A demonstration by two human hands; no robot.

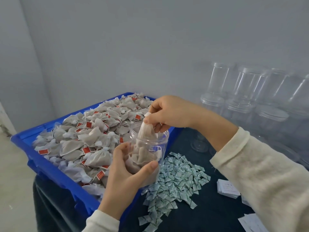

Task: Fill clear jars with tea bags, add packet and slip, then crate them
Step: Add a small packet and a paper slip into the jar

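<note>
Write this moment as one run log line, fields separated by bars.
step: filling jar | left hand: holds clear jar | right hand: pinches tea bag at jar mouth | packet, slip: not added

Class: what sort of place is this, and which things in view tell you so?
Probably a small hand-packing workstation: a blue crate heaped with tea bags, stacked empty jars, and a pile of small packets.

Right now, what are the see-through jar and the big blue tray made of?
The see-through jar in the left hand looks like thin clear plastic: glossy, with tea bags showing through. The big blue tray looks like hard moulded plastic, smooth with ribbed edges.
</note>
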